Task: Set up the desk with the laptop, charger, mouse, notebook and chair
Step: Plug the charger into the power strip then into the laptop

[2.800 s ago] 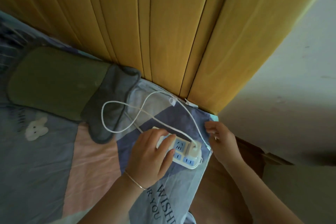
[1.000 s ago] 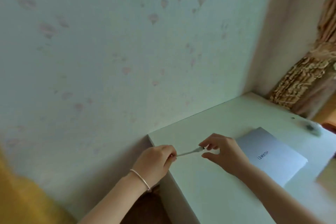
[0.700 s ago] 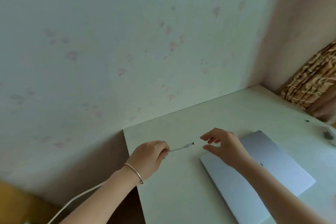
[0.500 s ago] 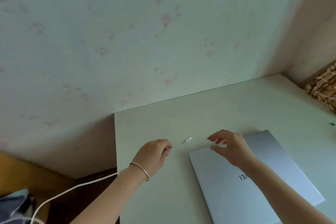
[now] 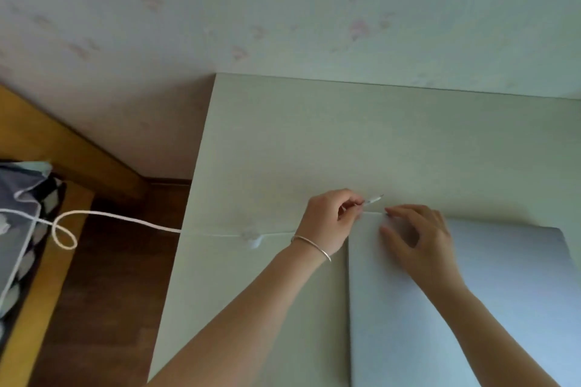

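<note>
Left hand [image 5: 330,223] pinched the charger cable [image 5: 119,217] close behind its plug [image 5: 374,198]; the plug tip stuck out past the fingertips, just off the far left corner of the laptop [image 5: 471,308] and above the table [image 5: 283,141]. Right hand [image 5: 415,236] rested on the closed laptop lid beside that grip, fingers loosely curled with the tips at the lid's far edge, holding nothing that could be seen. One laptop, lid down, lay flat to the right of the grip, its left edge running toward the camera. From the grip the single white cable ran left across the table, passed over the table's left edge, made one small loop in the air above the wooden floor [image 5: 103,292] and reached the bed [image 5: 22,198] at far left. Bare tabletop lay beyond the grip up to the wall [image 5: 283,9]. One bracelet [image 5: 311,247] sat on the left wrist. Counted: two hands, one laptop, one cable.
</note>
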